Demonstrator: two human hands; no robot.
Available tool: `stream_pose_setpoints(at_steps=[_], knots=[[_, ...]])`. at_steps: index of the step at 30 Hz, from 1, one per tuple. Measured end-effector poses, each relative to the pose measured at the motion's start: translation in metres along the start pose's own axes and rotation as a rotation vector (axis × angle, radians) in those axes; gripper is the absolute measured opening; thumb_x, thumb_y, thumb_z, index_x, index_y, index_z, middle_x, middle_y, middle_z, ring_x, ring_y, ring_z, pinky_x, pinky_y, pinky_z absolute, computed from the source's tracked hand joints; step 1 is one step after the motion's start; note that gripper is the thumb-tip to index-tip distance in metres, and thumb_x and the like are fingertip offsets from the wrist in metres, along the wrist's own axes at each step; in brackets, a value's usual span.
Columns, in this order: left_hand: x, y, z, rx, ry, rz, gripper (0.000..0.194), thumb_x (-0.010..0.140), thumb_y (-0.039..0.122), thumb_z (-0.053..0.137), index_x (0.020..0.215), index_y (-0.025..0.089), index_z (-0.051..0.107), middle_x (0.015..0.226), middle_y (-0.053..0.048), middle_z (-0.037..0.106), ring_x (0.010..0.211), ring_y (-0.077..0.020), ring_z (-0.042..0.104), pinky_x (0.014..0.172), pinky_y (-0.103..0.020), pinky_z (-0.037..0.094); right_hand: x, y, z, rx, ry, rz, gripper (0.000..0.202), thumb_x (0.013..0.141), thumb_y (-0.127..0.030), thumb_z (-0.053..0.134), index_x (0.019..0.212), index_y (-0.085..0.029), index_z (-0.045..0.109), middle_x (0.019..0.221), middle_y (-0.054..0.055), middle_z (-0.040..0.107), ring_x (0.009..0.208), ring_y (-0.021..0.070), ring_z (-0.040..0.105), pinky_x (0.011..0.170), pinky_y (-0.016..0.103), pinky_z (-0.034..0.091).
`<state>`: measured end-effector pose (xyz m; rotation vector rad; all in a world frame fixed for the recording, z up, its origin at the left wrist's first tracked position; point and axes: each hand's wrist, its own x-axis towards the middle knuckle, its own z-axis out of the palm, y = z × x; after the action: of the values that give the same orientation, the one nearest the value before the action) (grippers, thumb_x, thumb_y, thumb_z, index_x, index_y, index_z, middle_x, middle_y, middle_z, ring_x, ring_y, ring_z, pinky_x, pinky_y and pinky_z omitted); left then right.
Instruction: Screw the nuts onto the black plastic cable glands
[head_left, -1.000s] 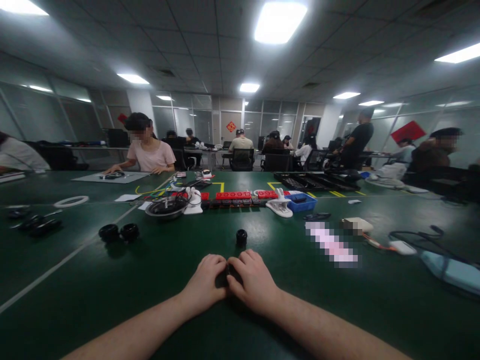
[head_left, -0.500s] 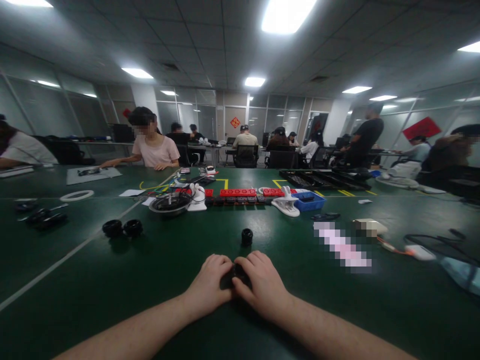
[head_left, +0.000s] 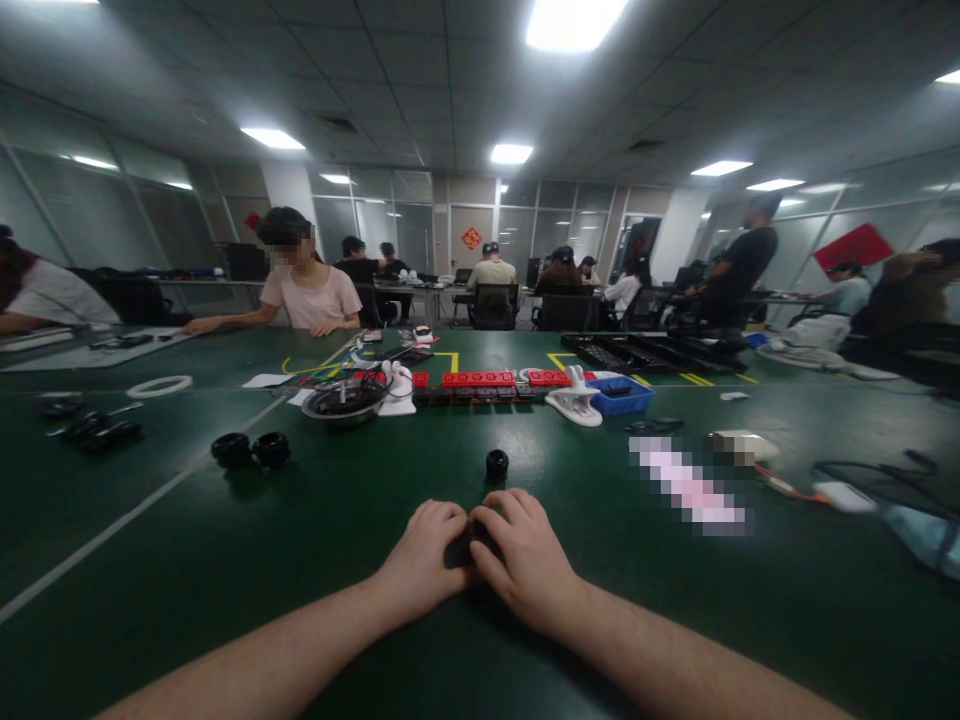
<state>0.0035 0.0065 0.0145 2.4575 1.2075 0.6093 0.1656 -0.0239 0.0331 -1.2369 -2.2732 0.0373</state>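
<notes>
My left hand (head_left: 424, 553) and my right hand (head_left: 529, 562) meet low in the middle, fingers curled around a black part (head_left: 458, 550). Most of that part is covered by the fingers, so its full shape stays hidden. Just beyond my fingertips, a short round black piece (head_left: 496, 466) stands on the green table (head_left: 360, 520). Two similar round black pieces, a left one (head_left: 231, 450) and a right one (head_left: 271, 449), sit side by side farther left.
Across the middle lie a round dish with black cable (head_left: 343, 402), red blocks (head_left: 480, 379), a white clamp (head_left: 576, 402) and a blue bin (head_left: 624, 396). Black parts (head_left: 101, 428) lie at left. A cable (head_left: 847, 472) runs at right. A person (head_left: 311, 290) sits opposite.
My hands stay together on the black part, with only a slight shift of the right fingers. The person opposite has reached farther left, and the grey board there has moved left.
</notes>
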Motion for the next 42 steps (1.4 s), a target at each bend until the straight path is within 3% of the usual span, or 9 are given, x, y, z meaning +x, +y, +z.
stream_pose_setpoints(at_steps=[13, 23, 33, 42], knots=[[0.0, -0.001, -0.001, -0.015, -0.027, -0.035, 0.027, 0.066, 0.031, 0.059, 0.091, 0.021, 0.055, 0.096, -0.003, 0.051, 0.09, -0.0207, 0.045, 0.085, -0.038, 0.036, -0.001, -0.001, -0.001, 0.022, -0.03, -0.072, 0.024, 0.08, -0.029, 0.045, 0.102, -0.022, 0.053, 0.107, 0.007, 0.048, 0.101, 0.0213, 0.037, 0.09, 0.04, 0.03], [0.001, -0.004, 0.002, 0.018, 0.002, -0.052, 0.024, 0.064, 0.028, 0.058, 0.087, 0.021, 0.056, 0.094, -0.003, 0.052, 0.091, -0.022, 0.045, 0.09, -0.042, 0.029, -0.004, 0.0, -0.002, 0.035, 0.003, -0.187, 0.021, 0.082, -0.028, 0.041, 0.089, -0.023, 0.061, 0.107, 0.005, 0.05, 0.1, 0.0203, 0.038, 0.093, 0.042, 0.025], [0.002, -0.007, 0.003, 0.056, 0.072, -0.122, 0.028, 0.067, 0.039, 0.057, 0.089, 0.021, 0.056, 0.092, -0.003, 0.052, 0.091, -0.0231, 0.046, 0.087, -0.043, 0.032, -0.006, 0.007, 0.0, -0.014, 0.018, -0.106, 0.02, 0.082, -0.027, 0.042, 0.081, -0.022, 0.062, 0.115, 0.005, 0.046, 0.11, 0.0215, 0.032, 0.099, 0.046, 0.016], [0.003, -0.006, 0.001, 0.049, 0.086, -0.125, 0.035, 0.068, 0.049, 0.056, 0.087, 0.019, 0.058, 0.089, -0.003, 0.053, 0.088, -0.0224, 0.047, 0.081, -0.039, 0.035, 0.0, 0.013, 0.001, -0.062, 0.085, 0.052, 0.018, 0.081, -0.029, 0.044, 0.073, -0.019, 0.057, 0.102, 0.007, 0.05, 0.103, 0.0214, 0.038, 0.096, 0.045, 0.023]])
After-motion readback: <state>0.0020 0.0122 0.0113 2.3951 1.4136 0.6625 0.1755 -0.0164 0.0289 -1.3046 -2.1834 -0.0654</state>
